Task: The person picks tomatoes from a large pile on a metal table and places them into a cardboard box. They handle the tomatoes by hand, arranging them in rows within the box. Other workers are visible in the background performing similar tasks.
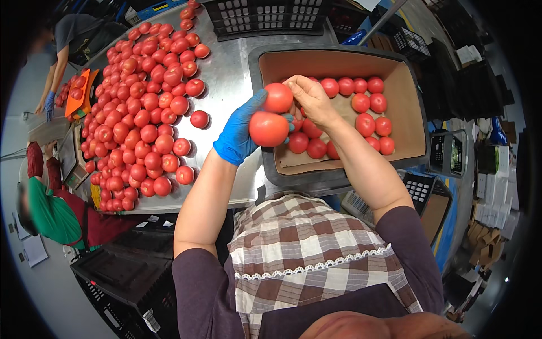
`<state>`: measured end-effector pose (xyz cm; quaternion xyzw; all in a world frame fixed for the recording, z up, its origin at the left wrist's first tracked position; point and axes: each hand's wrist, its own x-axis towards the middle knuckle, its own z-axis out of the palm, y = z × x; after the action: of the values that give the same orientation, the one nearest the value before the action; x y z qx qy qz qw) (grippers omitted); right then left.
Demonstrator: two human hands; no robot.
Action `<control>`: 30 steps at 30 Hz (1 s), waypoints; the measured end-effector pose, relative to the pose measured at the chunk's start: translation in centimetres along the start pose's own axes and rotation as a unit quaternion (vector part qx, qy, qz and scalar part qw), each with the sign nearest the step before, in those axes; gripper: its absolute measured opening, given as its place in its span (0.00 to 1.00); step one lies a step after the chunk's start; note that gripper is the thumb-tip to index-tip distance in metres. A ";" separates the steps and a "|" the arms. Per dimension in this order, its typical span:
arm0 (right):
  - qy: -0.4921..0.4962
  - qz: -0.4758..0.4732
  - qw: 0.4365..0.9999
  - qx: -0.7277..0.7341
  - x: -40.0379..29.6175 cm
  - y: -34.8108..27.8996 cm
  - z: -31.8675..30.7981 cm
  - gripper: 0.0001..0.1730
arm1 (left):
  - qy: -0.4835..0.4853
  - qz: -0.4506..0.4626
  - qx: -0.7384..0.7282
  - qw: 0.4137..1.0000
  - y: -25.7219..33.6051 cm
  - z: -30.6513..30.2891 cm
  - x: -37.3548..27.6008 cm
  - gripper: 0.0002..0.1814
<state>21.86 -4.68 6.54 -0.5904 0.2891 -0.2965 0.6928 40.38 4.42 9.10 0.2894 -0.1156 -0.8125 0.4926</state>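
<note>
My left hand (242, 131), in a blue glove, holds two large tomatoes, one above the other in the picture; the lower tomato (268, 129) lies nearest the wrist. My bare right hand (311, 99) has its fingertips at the edge of the upper tomato (278, 98); whether they grip it I cannot tell. Both hands are over the left part of a black crate (305, 181) lined with brown cardboard (400, 123). Tomatoes (365, 123) lie along the far side, at the right and in the near left part of the crate, some hidden by my right forearm.
A large heap of tomatoes (139, 118) covers the left of the metal table (228, 63), with a single tomato (199, 119) beside it. A black plastic crate (266, 19) stands at the back. Two people (55, 212) are at the far left, near a scale and an orange tray (80, 95).
</note>
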 end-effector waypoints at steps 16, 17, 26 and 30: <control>-0.081 0.026 0.995 -0.050 -0.5 -0.3 0.8 0.23 | -0.094 -0.103 -0.103 0.985 -1.0 -2.6 -1.2 0.43; -0.063 0.010 0.995 -0.072 -0.5 -0.1 0.7 0.22 | -0.090 -0.098 -0.110 0.985 -1.3 -2.7 -1.0 0.43; 0.011 0.067 0.987 -0.144 0.4 2.2 -1.8 0.18 | 0.015 0.061 -0.188 0.980 -2.7 -8.1 -4.0 0.37; -0.032 0.088 0.983 -0.160 0.5 2.7 -1.5 0.18 | 0.208 0.111 -0.174 0.956 -5.5 -15.2 -6.7 0.33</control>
<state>21.29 -5.68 3.67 -0.6754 0.3612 -0.1653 0.6214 47.55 14.43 -3.38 0.3470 0.1013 -0.6822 0.6356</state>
